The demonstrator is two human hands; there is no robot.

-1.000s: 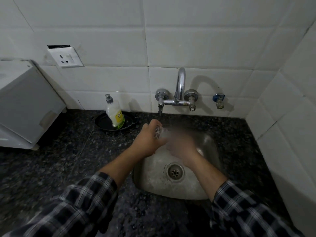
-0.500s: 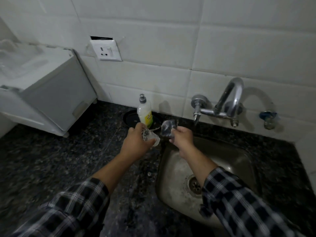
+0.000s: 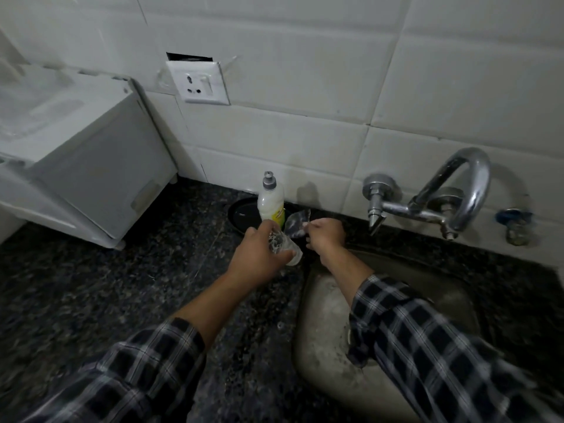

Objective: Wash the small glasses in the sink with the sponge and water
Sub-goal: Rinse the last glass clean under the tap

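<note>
Head view: left hand point(image 3: 259, 257) fingers curled round small clear patterned glass point(image 3: 287, 251); right hand point(image 3: 325, 236) pinches second clear glass point(image 3: 297, 224); both above black granite counter point(image 3: 152, 285) beside steel sink point(image 3: 320, 306), probably for setting down

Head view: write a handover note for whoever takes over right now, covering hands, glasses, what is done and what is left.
Left hand grips a small glass above the counter, just left of the sink.
Right hand pinches a second glass beside the soap bottle.
No water visibly runs from the tap, and no sponge is clearly in view.
Done: cannot tell whether either glass is washed.
Left: probably scrub, rinse and set both down.
</note>
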